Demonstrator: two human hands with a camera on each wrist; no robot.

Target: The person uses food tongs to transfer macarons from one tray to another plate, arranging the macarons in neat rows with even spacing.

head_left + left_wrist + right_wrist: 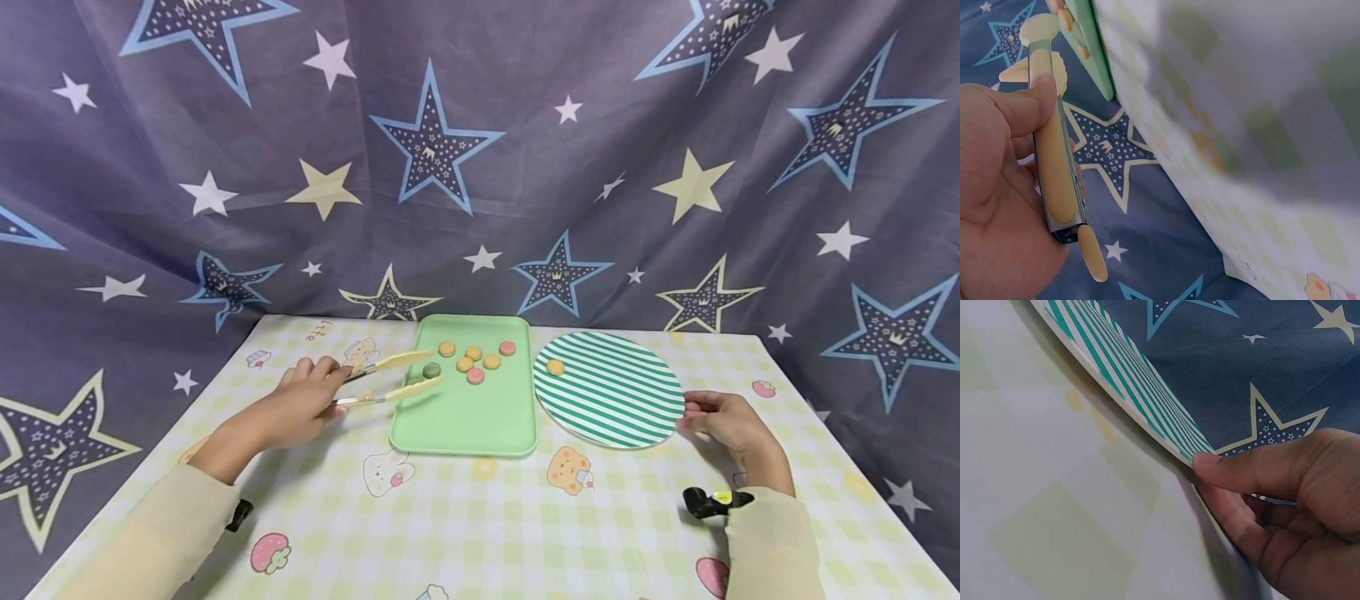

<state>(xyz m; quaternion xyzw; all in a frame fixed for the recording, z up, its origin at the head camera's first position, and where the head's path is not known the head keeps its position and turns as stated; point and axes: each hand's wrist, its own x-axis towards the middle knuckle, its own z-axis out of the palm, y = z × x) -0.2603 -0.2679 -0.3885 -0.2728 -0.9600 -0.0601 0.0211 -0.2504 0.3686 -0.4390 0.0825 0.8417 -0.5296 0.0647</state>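
My left hand (300, 406) grips a pair of tongs (1057, 169) with pale yellow tips, thumb along the handle. The tips stand apart over the left edge of a light green tray (465, 427), around a dark green macaron (432, 370). Yellow macarons (447, 349) and pink macarons (476, 376) lie farther right on the tray. At the right, my right hand (731, 423) pinches the rim of a round plate (615, 392) with green and white stripes, thumb on top (1129, 381). One yellow macaron (555, 367) rests near that plate's left side.
A checked tablecloth (480, 533) with cartoon prints covers the table. Behind the table hangs a dark cloth (495, 92) with stars. A black wrist strap (716, 502) sits at the right sleeve. Tray and plate stand side by side, close together.
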